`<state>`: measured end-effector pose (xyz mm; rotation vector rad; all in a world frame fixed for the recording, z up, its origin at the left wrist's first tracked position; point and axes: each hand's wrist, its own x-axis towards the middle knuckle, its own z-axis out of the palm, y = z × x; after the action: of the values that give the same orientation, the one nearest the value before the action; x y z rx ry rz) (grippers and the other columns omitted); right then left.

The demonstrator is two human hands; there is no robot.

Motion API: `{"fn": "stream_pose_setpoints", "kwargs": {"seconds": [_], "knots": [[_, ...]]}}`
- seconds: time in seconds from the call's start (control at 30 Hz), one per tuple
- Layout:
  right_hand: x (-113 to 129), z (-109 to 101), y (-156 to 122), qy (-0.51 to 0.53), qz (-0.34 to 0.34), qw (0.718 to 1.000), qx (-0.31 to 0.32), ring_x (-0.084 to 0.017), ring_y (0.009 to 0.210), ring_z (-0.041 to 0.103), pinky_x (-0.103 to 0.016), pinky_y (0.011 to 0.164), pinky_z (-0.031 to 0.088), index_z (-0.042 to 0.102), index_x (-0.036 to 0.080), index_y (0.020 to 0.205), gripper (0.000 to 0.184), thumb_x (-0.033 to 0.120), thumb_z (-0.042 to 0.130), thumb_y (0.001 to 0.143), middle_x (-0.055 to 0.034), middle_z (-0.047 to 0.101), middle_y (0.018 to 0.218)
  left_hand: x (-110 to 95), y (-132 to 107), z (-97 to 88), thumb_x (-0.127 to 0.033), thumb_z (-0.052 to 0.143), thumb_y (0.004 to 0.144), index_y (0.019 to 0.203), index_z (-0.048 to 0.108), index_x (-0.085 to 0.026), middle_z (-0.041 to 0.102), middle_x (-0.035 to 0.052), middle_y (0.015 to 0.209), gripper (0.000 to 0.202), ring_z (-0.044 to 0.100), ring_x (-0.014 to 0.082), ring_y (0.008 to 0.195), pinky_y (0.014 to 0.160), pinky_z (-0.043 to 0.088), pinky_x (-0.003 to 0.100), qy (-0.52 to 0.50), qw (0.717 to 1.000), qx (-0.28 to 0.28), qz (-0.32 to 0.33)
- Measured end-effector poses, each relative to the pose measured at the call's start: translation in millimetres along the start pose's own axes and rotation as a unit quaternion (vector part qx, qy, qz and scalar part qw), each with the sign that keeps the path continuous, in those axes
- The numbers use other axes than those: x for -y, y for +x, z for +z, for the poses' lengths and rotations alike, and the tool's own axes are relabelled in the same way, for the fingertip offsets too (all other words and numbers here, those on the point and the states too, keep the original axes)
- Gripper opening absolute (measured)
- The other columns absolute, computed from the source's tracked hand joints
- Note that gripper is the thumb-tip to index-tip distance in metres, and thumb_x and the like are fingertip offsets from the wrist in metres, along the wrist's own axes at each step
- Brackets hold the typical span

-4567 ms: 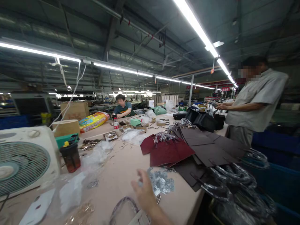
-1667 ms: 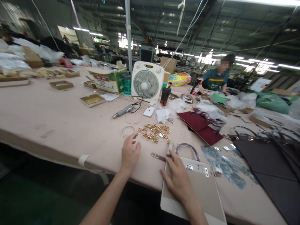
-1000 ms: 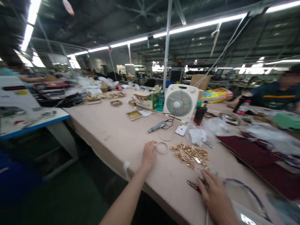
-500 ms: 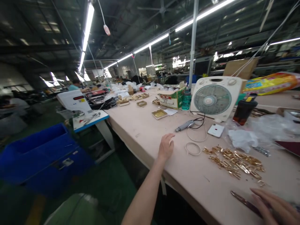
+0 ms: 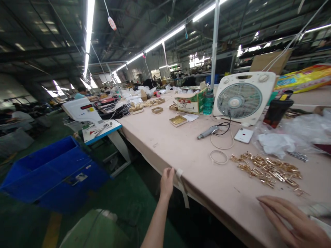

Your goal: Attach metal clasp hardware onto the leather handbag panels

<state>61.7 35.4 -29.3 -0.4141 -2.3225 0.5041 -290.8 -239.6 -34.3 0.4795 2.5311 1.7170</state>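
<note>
My left hand (image 5: 167,182) is at the front edge of the cloth-covered table (image 5: 165,141), its fingers bent and drawn together, with nothing visible in them. A pale strap (image 5: 184,193) hangs over the edge just to its right, with a small gap between them. Low on the right, my right hand (image 5: 292,217) hovers at the tabletop, fingers stretched out and nothing seen in its grasp. Beyond it lies a loose pile of gold-coloured metal fittings (image 5: 269,168). Behind my right wrist, a whitish bundle (image 5: 317,209) is partly hidden.
A tape roll (image 5: 218,157), grey electric screwdriver (image 5: 208,132), phone (image 5: 243,135), plastic bags (image 5: 275,143), dark bottle (image 5: 278,109) and box fan (image 5: 240,98) stand or lie farther back. On the left are a blue bin (image 5: 51,172) and a white machine (image 5: 84,112).
My left hand has drawn back from the tabletop to the table edge, its fingers closing together. My right hand has shifted slightly; the dark pointed object beside it no longer shows. The view has shifted slightly.
</note>
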Motion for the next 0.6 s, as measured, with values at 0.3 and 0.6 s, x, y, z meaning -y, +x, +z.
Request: {"fn": "stream_pose_setpoints", "kwargs": {"seconds": [0.3,0.6], "knots": [[125,20,48,0.074,-0.086,0.973,0.202,-0.019,0.100,0.076,-0.026,0.087,0.064,0.074,0.032,0.119,0.024,0.028,0.056,0.103,-0.0041,0.076,0.115,-30,-31,-14.0,-0.057,0.053,0.099,0.089,0.073,-0.020,0.062,-0.0024,0.067,0.043,0.056,0.0157,0.066,0.066,0.039,0.025,0.044,0.988,0.130,0.066],[165,18,80,0.139,-0.042,0.975,0.171,-0.022,0.107,0.073,-0.033,0.095,0.062,0.070,0.028,0.125,0.026,0.025,0.055,0.104,-0.0071,0.073,0.121,-113,-80,-52.0,-0.048,0.049,0.105,0.088,0.072,-0.019,0.063,-0.0025,0.077,0.040,0.055,0.0146,0.075,0.070,0.037,0.025,0.049,0.953,0.283,0.095]]}}
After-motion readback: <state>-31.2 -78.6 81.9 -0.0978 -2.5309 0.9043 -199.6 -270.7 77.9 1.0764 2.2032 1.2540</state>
